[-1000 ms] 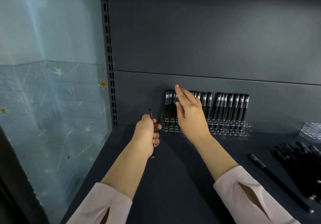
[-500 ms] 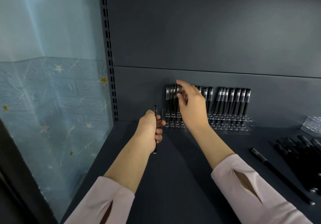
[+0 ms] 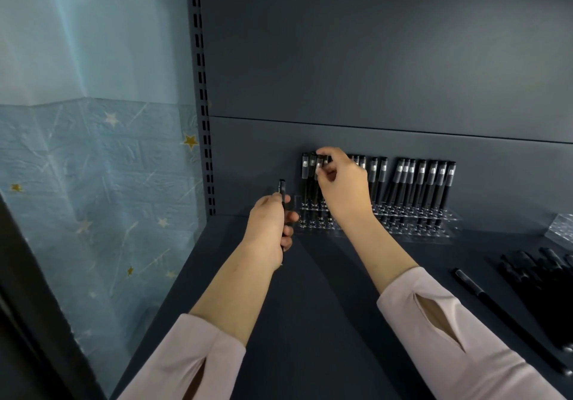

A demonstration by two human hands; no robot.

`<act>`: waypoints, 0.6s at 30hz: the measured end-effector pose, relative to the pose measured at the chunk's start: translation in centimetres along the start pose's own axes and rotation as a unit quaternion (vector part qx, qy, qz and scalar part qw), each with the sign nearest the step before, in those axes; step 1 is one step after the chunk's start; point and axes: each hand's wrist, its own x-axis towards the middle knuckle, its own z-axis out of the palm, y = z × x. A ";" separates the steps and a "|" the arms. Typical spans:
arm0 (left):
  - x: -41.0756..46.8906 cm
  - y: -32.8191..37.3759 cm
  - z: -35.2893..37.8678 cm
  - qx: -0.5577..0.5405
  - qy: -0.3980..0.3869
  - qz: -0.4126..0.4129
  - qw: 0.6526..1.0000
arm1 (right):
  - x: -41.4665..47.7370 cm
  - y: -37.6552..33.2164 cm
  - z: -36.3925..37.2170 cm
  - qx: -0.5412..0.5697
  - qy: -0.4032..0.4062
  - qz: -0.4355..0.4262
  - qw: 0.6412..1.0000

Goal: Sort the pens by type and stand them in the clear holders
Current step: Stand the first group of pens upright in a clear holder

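Head view: the left hand has its fingers curled round a black pen, held upright just left of the clear holder and apart from it; the pen's top stands above the knuckles. The right hand reaches over the holder's left end, thumb and fingertips pinching the cap of a standing pen in the rear rows. A row of pens stands upright to the right of that hand, close against the back panel; the holder's front rows show as open holes. Bare dark shelf lies between the two forearms and in front of the holder; on the left the shelf ends at a slotted upright, with blue starred wall covering beyond it. To the right, a heap of loose pens lies flat and runs out of frame; a single pen lies diagonally just left of the heap, near the right sleeve. The corner of a second holder shows at the right edge, well apart from the first.
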 end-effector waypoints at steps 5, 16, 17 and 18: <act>-0.1 0.2 -0.1 -0.016 -0.004 -0.024 1.000 | -0.7 0.1 -0.8 0.041 -0.017 0.025 0.999; -1.2 -0.4 0.6 0.039 -0.156 0.078 0.984 | -2.0 0.4 -3.5 0.337 -0.140 0.172 0.915; -1.1 -0.5 0.6 0.048 -0.155 0.100 0.982 | -1.9 0.4 -3.7 0.356 -0.135 0.175 0.908; -0.9 -0.7 0.6 0.078 -0.139 0.142 0.977 | -1.8 0.3 -4.0 0.369 -0.120 0.174 0.905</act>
